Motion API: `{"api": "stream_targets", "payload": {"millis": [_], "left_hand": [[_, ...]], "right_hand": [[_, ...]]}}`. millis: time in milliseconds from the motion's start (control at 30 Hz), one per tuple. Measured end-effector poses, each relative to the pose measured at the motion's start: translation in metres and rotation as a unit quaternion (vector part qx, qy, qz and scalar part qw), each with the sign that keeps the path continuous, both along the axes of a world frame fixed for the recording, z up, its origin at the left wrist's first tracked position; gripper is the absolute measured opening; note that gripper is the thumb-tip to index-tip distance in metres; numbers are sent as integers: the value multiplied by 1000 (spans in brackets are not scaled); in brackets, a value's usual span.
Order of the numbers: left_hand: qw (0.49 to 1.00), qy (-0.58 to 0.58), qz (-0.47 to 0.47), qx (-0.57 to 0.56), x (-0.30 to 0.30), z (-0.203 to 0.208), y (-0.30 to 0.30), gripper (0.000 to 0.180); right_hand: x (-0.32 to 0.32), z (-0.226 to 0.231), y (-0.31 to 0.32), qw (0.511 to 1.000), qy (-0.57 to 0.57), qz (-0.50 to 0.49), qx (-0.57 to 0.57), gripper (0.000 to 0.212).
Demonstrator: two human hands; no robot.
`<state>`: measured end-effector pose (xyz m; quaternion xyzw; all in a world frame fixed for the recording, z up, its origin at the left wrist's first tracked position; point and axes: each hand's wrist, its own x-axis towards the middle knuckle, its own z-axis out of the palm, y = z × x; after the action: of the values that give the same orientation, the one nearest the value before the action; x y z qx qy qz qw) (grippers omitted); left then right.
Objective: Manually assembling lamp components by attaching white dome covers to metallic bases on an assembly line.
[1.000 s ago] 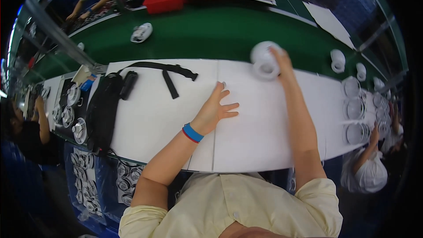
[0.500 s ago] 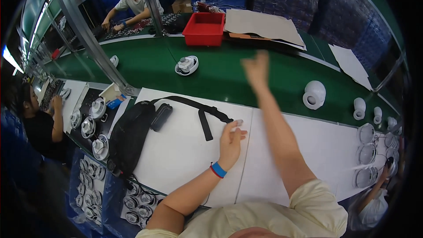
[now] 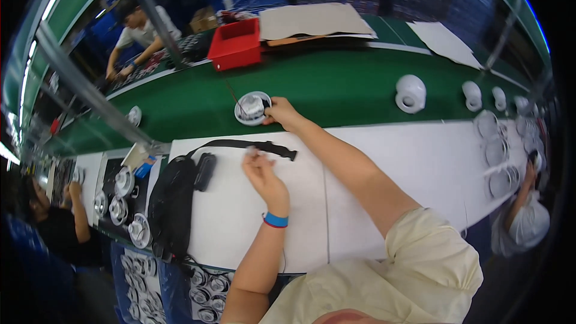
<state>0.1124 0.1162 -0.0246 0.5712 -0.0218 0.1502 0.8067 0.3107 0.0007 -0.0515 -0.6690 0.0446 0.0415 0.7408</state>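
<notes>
My right hand (image 3: 279,113) reaches out over the green conveyor belt (image 3: 336,87) and grips the rim of a white round housing (image 3: 251,108) with a grey inner part and a thin wire sticking up. My left hand (image 3: 263,171) is raised just above the white table (image 3: 372,162), wearing a blue wristband (image 3: 276,220). Its fingertips are pinched on a small grey piece (image 3: 251,152), too small to make out. A black strap (image 3: 252,143) lies just beyond that hand.
A black bag (image 3: 174,204) lies at the table's left. More white housings (image 3: 411,93) ride the belt to the right. A red bin (image 3: 235,45) and cardboard sheets (image 3: 312,21) sit beyond. Other people work far left (image 3: 48,216), right (image 3: 528,216) and across (image 3: 141,30).
My right hand has let go of one white housing, swung left across the belt and closed on another. My left hand has lifted off the table and pinched its fingers together.
</notes>
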Motion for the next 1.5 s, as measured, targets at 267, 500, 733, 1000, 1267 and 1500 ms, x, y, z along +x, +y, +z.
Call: {"api": "stream_targets", "payload": {"millis": [267, 500, 733, 1000, 1267, 1500], "left_hand": [[988, -113, -105, 15, -59, 57, -66, 70], [945, -231, -110, 205, -115, 36, -96, 46], [875, -339, -31, 344, -104, 32, -93, 32], [870, -383, 1, 310, -91, 41, -99, 27], [885, -353, -6, 302, -87, 32, -95, 23], [884, -334, -15, 327, -86, 33, -97, 21]], "right_hand": [[-242, 15, -115, 995, 18, 96, -32, 34], [-336, 53, -212, 937, -69, 81, -333, 64], [-550, 90, -473, 332, 190, -623, -682, 32], [-508, 86, -366, 481, 30, -526, -700, 36], [-462, 80, -277, 754, -135, -322, -557, 79], [-385, 61, -314, 962, -46, -189, -192, 89]]}}
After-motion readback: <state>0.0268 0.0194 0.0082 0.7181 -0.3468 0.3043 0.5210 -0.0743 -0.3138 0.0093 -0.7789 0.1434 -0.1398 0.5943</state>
